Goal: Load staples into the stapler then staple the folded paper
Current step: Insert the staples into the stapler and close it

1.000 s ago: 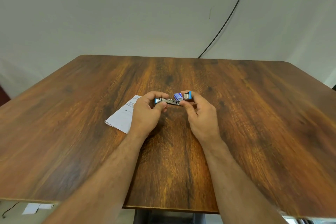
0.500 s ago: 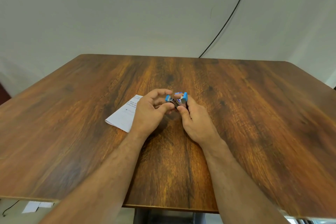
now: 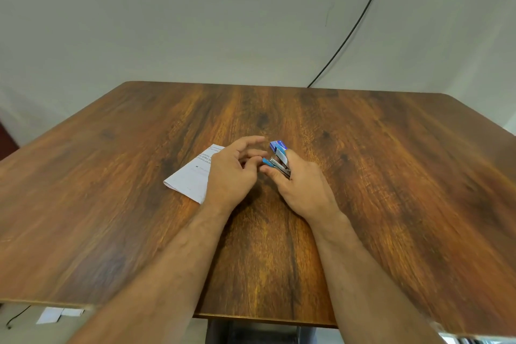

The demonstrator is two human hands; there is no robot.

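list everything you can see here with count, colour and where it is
stapler: 1, blue and metal, gripped in the right hand above the table centre
staple box: 1, blue, just beyond the stapler
folded paper: 1, white with print, flat on the table, partly under the left hand
table: 1, dark brown wood grain, fills the view
cable: 1, black, against the wall behind the table
paper scraps: white, on the floor at lower left
left hand: 1, fingers loose, holds nothing
right hand: 1, grips the stapler

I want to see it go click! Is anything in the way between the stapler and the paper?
Only the left hand. It hovers open over the folded paper, right between it and the stapler that the right hand grips.
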